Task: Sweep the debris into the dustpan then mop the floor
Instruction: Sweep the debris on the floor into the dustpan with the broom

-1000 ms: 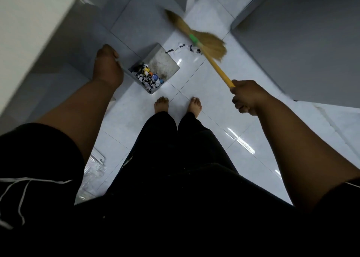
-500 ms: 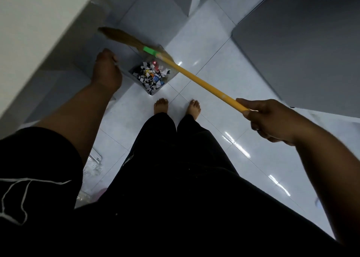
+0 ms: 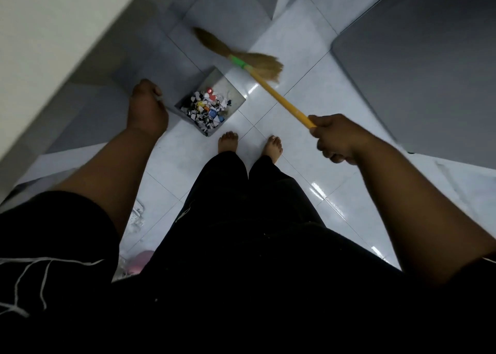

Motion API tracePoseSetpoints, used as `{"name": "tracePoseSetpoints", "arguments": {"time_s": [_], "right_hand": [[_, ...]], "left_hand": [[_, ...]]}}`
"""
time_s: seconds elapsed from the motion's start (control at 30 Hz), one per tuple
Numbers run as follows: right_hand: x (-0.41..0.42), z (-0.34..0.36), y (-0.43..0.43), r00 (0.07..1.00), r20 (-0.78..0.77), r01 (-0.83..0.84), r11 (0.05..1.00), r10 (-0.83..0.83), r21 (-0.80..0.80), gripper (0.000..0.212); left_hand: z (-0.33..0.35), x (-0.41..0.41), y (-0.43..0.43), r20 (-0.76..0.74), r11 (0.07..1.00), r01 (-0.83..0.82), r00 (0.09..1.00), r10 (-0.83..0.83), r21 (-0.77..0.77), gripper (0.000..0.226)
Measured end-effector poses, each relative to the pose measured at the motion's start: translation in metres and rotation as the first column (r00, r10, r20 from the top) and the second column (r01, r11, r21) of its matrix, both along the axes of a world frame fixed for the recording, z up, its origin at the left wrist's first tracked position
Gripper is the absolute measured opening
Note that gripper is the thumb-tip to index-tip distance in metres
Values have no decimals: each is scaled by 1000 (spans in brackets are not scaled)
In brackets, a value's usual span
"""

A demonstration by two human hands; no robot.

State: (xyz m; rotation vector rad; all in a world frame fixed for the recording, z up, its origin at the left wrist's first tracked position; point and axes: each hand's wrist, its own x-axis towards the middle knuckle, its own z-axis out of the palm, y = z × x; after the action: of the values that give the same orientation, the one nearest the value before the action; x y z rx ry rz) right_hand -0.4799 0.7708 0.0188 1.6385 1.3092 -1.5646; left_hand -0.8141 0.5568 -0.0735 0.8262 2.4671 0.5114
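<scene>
A grey metal dustpan (image 3: 233,92) rests on the white tiled floor (image 3: 316,106) just ahead of my bare feet. Torn paper scraps and coloured bits of debris (image 3: 205,107) fill its near part. My left hand (image 3: 146,109) grips the dustpan's handle at its left side. My right hand (image 3: 335,136) grips the yellow handle of a straw broom (image 3: 276,91). The broom's bristle head (image 3: 252,62), bound with a green band, hangs blurred beyond the dustpan's open end. No loose debris shows on the tiles near the dustpan.
A pale wall (image 3: 53,44) runs along the left. A large dark grey panel (image 3: 418,66) covers the floor at the right. Clear plastic and a pink object (image 3: 139,265) lie on the floor by my left leg.
The broom head swung from over the dustpan's left far side back to the right, off the pan. My right hand moved a little up and inward. The left hand stayed on the dustpan handle.
</scene>
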Motion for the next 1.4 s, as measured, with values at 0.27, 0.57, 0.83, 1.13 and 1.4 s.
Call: {"name": "tracePoseSetpoints", "arguments": {"time_s": [0.27,0.57,0.83,1.13,1.4], "right_hand": [[23,50,-10,995,-84,-71,993,63,-96,35],[25,78,31,979,-102,-163,980,175,114,40],[-60,1,19,898,47,-438,879,437,191,49],[-55,17,-13,951,-100,-302,949,293,-91,33],[0,59,32,957,-194,-221,975,216,-2,43]], "left_hand": [[0,1,-5,-9,996,-83,997,82,-29,28],[7,5,-47,15,983,-176,984,177,-57,27],[10,17,-81,-21,964,-260,966,259,-48,26],[15,26,-93,-32,950,-305,952,303,-69,24],[19,37,-110,-46,922,-382,924,380,-63,24]]}}
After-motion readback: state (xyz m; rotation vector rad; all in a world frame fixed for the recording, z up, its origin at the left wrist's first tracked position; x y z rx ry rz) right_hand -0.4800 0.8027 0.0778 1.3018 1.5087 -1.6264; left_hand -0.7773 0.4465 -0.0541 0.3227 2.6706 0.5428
